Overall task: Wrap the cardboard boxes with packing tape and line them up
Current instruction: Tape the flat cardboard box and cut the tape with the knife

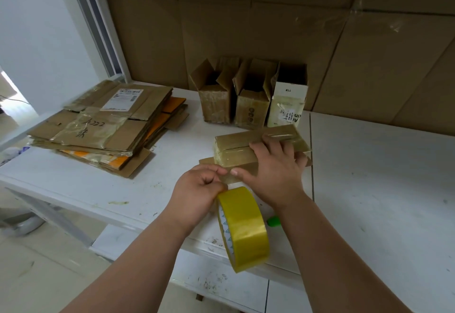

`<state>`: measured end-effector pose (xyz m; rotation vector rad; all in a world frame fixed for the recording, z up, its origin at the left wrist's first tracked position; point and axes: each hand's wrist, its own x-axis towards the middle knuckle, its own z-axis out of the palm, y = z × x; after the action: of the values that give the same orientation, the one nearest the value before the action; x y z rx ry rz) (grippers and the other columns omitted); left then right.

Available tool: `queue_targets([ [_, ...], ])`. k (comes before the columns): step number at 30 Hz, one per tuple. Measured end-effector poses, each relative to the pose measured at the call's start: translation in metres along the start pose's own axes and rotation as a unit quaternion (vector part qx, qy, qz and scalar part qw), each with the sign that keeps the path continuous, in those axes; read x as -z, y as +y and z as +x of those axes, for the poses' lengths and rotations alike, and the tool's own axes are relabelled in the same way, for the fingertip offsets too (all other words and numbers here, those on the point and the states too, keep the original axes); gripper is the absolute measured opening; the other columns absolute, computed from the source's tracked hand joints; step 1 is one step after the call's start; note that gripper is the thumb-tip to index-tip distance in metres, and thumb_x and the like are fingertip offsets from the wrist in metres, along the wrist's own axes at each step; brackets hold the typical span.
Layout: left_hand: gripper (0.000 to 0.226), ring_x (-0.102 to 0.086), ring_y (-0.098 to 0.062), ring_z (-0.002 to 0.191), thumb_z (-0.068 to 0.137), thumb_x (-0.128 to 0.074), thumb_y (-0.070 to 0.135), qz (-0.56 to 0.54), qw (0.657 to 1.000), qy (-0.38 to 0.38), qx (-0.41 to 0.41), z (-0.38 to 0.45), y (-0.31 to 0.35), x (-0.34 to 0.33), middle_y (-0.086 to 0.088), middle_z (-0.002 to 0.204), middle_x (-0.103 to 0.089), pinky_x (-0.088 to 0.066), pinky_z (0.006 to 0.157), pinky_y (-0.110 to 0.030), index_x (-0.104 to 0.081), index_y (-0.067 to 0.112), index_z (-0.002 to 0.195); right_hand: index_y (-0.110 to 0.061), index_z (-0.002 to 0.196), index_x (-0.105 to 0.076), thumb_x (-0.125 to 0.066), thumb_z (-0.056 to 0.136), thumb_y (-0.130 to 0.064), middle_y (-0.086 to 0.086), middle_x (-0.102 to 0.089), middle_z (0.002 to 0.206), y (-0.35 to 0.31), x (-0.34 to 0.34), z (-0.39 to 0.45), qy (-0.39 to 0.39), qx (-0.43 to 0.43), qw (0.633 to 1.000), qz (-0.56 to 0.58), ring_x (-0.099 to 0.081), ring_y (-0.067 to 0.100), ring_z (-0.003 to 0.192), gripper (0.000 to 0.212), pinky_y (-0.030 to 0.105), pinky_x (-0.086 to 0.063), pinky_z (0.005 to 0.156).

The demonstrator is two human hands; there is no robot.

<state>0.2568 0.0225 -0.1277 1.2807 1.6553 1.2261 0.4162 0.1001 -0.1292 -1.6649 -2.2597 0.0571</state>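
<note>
So the box (258, 147) being wrapped lies on its side near the middle of the tabletop (369, 189), already shiny with tape over most of it. It looks light and a bit flimsy, thin cardboard that'd dent if squeezed, and the taped faces are probably slick, so flat pressure on top beats pinching the edges. The right hand (275, 172) does just that, fingers spread over the top with the thumb pressing the tape strip onto the near side. The left hand (199, 189) pinches the strip right by that thumb, with the yellow tape roll (242, 229) hanging below it; I think the roll is dangling off the strip, hard to tell. Three more boxes (248, 98) stand in a row at the far wall, flaps open. A stack of flattened cardboard (103, 125) sits far left, and something small and green (273, 221) peeks out beside the right wrist.
</note>
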Motion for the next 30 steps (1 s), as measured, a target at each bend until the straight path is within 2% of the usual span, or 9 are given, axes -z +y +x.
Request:
queue_targets([
  [8,0.013,-0.065,-0.003,0.103,0.081,-0.066,-0.004,-0.054,0.997,-0.01,0.05,-0.001,0.001,-0.001,0.012,0.105,-0.073,-0.05,0.098,-0.035,-0.069,-0.006,0.069,-0.037,0.145,-0.039,-0.051,0.084,-0.07,-0.006,-0.029,0.157,0.0,-0.002,0.004,0.0,0.007,1.0,-0.009,-0.026,0.025,0.138,0.07,0.051,-0.021,0.105],
  [12,0.013,-0.063,0.004,0.101,0.081,-0.068,-0.002,-0.054,0.997,-0.012,0.052,-0.005,0.005,-0.001,0.012,0.106,-0.073,-0.047,0.093,-0.028,-0.068,-0.005,0.068,-0.038,0.149,-0.035,-0.058,0.088,-0.052,-0.011,-0.033,0.157,0.012,0.007,0.002,0.019,0.018,1.0,0.018,-0.025,0.021,0.141,0.067,0.047,-0.02,0.108],
  [14,0.013,-0.063,0.005,0.1,0.081,-0.07,0.0,-0.053,0.998,-0.009,0.045,-0.008,0.007,-0.001,0.015,0.106,-0.072,-0.045,0.088,-0.024,-0.071,0.0,0.068,-0.037,0.149,-0.036,-0.06,0.087,-0.053,-0.009,-0.035,0.156,0.018,0.01,0.001,0.043,-0.005,0.999,0.023,-0.024,0.022,0.143,0.068,0.049,-0.018,0.11],
  [18,0.017,-0.061,0.0,0.101,0.083,-0.073,0.005,-0.068,0.997,0.005,0.019,-0.011,0.015,-0.002,0.012,0.107,-0.066,-0.047,0.088,-0.025,-0.073,0.01,0.067,-0.044,0.143,-0.04,-0.052,0.086,-0.068,-0.001,-0.01,0.166,0.025,0.007,0.001,0.038,-0.055,0.998,0.005,-0.002,0.035,0.151,0.063,0.06,-0.001,0.115],
  [21,0.015,-0.058,-0.005,0.109,0.084,-0.074,0.007,-0.076,0.997,0.003,0.002,-0.012,0.022,-0.001,0.009,0.114,-0.061,-0.049,0.095,-0.034,-0.072,0.009,0.069,-0.042,0.141,-0.044,-0.052,0.085,-0.069,-0.002,-0.03,0.159,0.023,0.01,-0.003,0.033,-0.042,0.999,0.002,-0.02,0.034,0.145,0.063,0.058,-0.011,0.113],
  [23,0.015,-0.057,-0.009,0.115,0.085,-0.073,0.007,-0.079,0.997,0.009,0.0,-0.012,0.023,0.001,0.009,0.12,-0.058,-0.048,0.1,-0.038,-0.072,0.01,0.07,-0.036,0.137,-0.052,-0.056,0.082,-0.062,-0.002,-0.051,0.144,0.022,0.016,-0.007,0.063,-0.021,0.998,0.017,-0.04,0.034,0.13,0.06,0.052,-0.023,0.104],
  [25,0.019,-0.057,-0.012,0.117,0.085,-0.072,0.007,-0.097,0.995,0.017,0.01,-0.012,0.021,0.001,0.011,0.123,-0.056,-0.048,0.103,-0.044,-0.072,0.014,0.068,-0.033,0.134,-0.057,-0.053,0.075,-0.054,-0.002,-0.059,0.133,0.022,0.022,-0.01,0.082,-0.01,0.996,0.025,-0.048,0.033,0.118,0.062,0.046,-0.028,0.096],
  [28,0.026,-0.059,-0.013,0.117,0.086,-0.07,0.005,-0.125,0.991,0.026,0.027,-0.013,0.018,0.002,0.014,0.126,-0.059,-0.047,0.105,-0.048,-0.071,0.021,0.065,-0.041,0.141,-0.048,-0.052,0.076,-0.047,-0.002,-0.039,0.15,0.03,0.031,-0.012,0.029,-0.065,0.996,0.058,-0.032,0.03,0.132,0.065,0.045,-0.022,0.106],
  [30,0.019,-0.061,-0.011,0.116,0.087,-0.069,0.003,-0.141,0.989,0.023,0.032,-0.013,0.018,0.003,0.011,0.129,-0.06,-0.046,0.107,-0.046,-0.071,0.014,0.071,-0.048,0.146,-0.035,-0.058,0.081,-0.041,-0.002,-0.021,0.16,0.035,0.035,-0.014,-0.043,-0.096,0.991,0.084,-0.021,0.029,0.142,0.069,0.046,-0.016,0.114],
])
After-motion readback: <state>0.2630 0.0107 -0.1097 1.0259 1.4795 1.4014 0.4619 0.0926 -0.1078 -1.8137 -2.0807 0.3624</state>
